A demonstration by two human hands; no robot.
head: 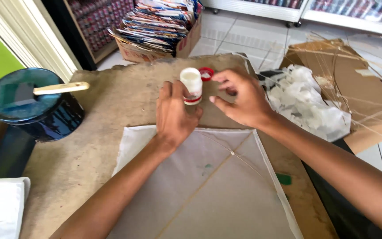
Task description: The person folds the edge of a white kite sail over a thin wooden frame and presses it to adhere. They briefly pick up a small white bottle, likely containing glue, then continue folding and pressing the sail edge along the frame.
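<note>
Head view of a worktable covered by a worn brown board (111, 110). The left hand (173, 113) is closed around a small white bottle (192, 84) with a red band near its base, holding it upright above the far edge of a white paper kite (208, 186) that lies flat on the board, its thin bamboo spars showing through the sheet. The right hand (239, 99), just beside the bottle, is partly curled, thumb and fingers bent with a gap between them; a small red cap (206, 73) lies by its fingertips, though whether the fingers grip it cannot be told. At left stands a dark blue tin (36, 106) with a pale wooden stick (60, 88) resting across its top. At right lie crumpled white paper scraps (306, 104) against flattened cardboard (359, 88); behind, a cardboard box of stacked printed paper (160, 26).
</note>
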